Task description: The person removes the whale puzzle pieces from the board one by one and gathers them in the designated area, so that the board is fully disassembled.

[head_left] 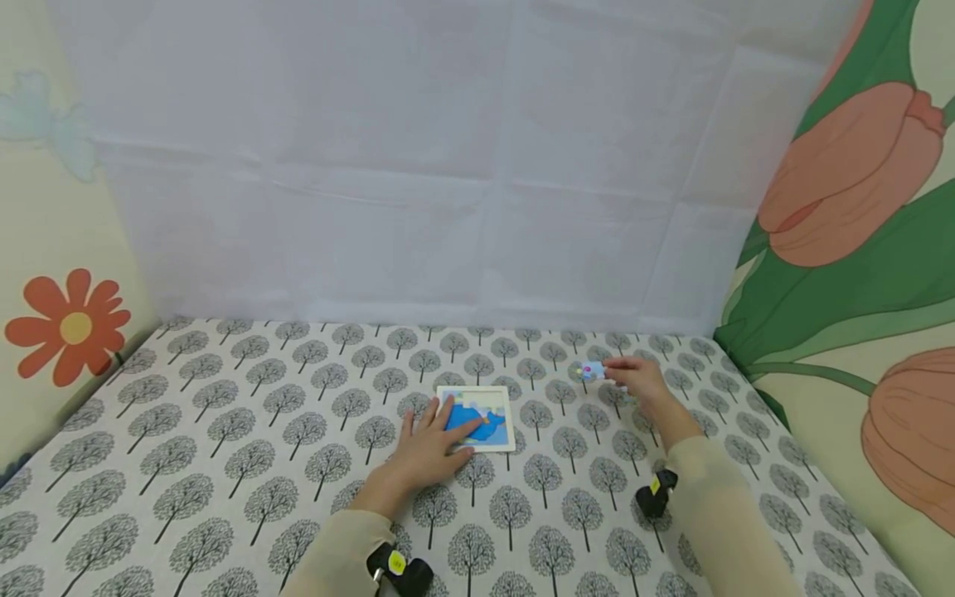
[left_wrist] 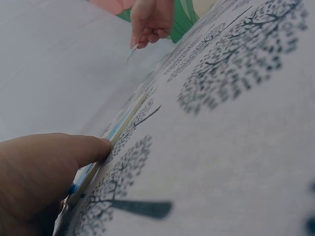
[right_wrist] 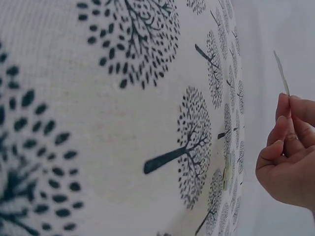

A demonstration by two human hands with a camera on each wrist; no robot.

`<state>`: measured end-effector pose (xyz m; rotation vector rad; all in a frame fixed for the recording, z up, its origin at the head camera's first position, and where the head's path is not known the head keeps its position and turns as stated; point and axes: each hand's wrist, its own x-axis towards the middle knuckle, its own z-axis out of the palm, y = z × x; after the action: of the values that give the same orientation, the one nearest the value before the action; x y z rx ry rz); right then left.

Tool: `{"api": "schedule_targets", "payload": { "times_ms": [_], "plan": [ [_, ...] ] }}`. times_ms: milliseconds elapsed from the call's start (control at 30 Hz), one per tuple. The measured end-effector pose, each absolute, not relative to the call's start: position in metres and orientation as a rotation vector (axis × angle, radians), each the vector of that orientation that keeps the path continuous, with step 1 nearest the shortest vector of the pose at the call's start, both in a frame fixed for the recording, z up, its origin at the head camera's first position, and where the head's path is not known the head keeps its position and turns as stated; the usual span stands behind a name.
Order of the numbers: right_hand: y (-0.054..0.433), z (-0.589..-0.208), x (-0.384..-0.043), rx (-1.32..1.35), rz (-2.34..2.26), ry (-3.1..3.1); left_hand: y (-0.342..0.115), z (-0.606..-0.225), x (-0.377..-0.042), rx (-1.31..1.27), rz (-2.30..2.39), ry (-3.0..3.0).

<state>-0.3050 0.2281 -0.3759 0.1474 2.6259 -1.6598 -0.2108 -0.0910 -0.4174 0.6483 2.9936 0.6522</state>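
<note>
A small white-framed puzzle board (head_left: 510, 419) with a blue whale picture lies flat on the cloth. Across its left side rests my left hand (head_left: 429, 452), fingers spread. In the left wrist view, the thumb (left_wrist: 93, 149) touches the edge of the board's frame (left_wrist: 129, 115). Farther right and back, my right hand (head_left: 640, 383) pinches a thin, light blue puzzle piece (head_left: 593, 371) with a pink mark. It is held above the cloth and seen edge-on in the right wrist view, between thumb and fingers (right_wrist: 290, 140). A small yellowish piece (right_wrist: 227, 173) lies on the cloth below.
The table is covered by a white cloth (head_left: 246, 423) printed with dark trees. A white sheet (head_left: 448, 166) hangs behind it. Walls painted with flowers (head_left: 858, 174) stand on both sides. Small black cameras (head_left: 656, 493) are strapped at the wrists.
</note>
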Motion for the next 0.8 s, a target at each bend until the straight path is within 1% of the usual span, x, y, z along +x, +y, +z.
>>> {"api": "schedule_targets", "payload": {
  "times_ms": [267, 800],
  "plan": [
    [0.232, -0.387, -0.314, 0.277, -1.640, 2.628, -0.091, -0.417, -0.210, 0.645, 0.660, 2.983],
    [0.236, -0.402, -0.319, 0.321, -1.538, 2.662, -0.091, -0.419, -0.213, 0.637, 0.633, 2.997]
  ]
}}
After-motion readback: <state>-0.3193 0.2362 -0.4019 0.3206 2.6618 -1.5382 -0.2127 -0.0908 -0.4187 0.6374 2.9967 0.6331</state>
